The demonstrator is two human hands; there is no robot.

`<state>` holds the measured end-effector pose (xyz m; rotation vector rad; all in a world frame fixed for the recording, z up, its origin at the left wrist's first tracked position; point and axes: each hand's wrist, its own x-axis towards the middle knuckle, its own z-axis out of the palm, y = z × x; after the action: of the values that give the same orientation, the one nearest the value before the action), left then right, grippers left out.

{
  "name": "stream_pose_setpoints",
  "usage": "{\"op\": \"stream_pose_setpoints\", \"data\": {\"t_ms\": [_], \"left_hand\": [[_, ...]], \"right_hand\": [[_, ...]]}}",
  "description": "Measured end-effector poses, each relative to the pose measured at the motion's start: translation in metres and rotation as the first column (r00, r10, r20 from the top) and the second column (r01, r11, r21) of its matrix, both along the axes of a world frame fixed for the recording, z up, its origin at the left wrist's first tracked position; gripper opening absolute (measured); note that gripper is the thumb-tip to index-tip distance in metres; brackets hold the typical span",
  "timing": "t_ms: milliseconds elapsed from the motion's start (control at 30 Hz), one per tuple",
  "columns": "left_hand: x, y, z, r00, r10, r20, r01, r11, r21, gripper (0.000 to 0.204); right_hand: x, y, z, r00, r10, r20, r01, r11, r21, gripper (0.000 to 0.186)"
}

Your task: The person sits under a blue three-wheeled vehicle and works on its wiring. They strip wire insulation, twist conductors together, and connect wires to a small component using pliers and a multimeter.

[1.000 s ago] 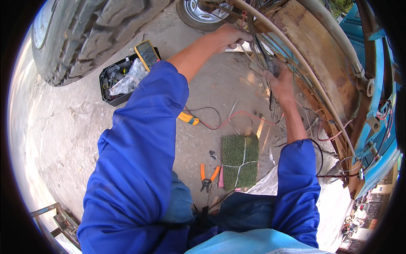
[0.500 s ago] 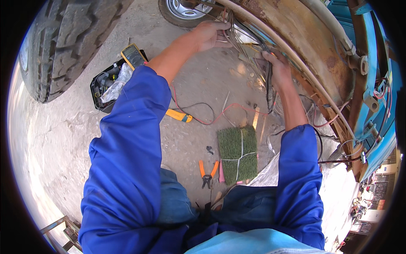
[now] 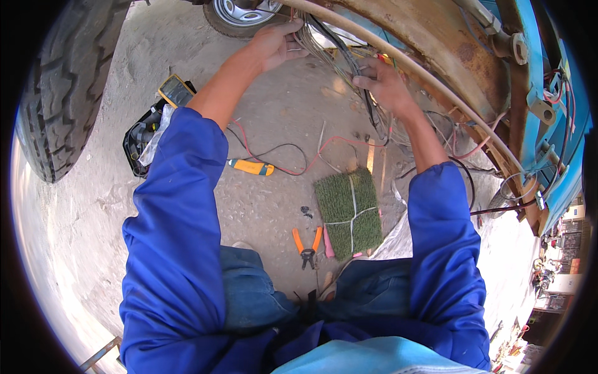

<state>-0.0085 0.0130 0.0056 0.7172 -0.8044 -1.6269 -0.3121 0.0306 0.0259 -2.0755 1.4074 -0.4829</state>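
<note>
My left hand (image 3: 278, 47) reaches up to a hanging bundle of thin, pale wires (image 3: 319, 51) under the rusty vehicle frame, its fingers closed round the bundle's left side. To the right, my right hand (image 3: 387, 86) grips the black cables (image 3: 339, 42) that run down beside those wires, thumb across the front. Some of its fingers are hidden behind the cables. The lower end of the black cables (image 3: 375, 119) hangs below the right hand, close to a thin red wire (image 3: 339, 138) lying on the ground.
A yellow multimeter (image 3: 177, 91) leans on a black tool case (image 3: 134, 144). A yellow-and-grey tool (image 3: 251, 167), orange-handled pliers (image 3: 308, 248) and a tied green turf-like pad (image 3: 349, 212) lie on the ground. A large tyre (image 3: 68, 87) stands left; the rusty frame (image 3: 436, 47) overhangs at right.
The view has shifted a little. My right hand has moved up and left along the black cables, closer to my left hand, which still holds the pale wires.
</note>
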Motion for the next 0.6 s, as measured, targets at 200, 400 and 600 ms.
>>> {"op": "stream_pose_setpoints", "data": {"t_ms": [200,400,600], "left_hand": [[-0.001,0.010,0.002,0.997,-0.069,0.025,0.070,0.997,-0.030,0.022],[-0.013,0.019,0.000,0.988,-0.143,-0.063,0.142,0.990,-0.011,0.026],[-0.009,0.019,0.001,0.986,-0.132,-0.104,0.137,0.989,0.048,0.028]], "right_hand": [[-0.006,0.020,0.028,0.948,0.147,0.284,-0.158,0.987,0.019,0.042],[-0.007,0.013,0.033,0.980,0.024,0.196,-0.053,0.988,0.146,0.034],[-0.030,-0.001,0.022,0.987,0.133,-0.094,-0.143,0.984,-0.107,0.026]]}}
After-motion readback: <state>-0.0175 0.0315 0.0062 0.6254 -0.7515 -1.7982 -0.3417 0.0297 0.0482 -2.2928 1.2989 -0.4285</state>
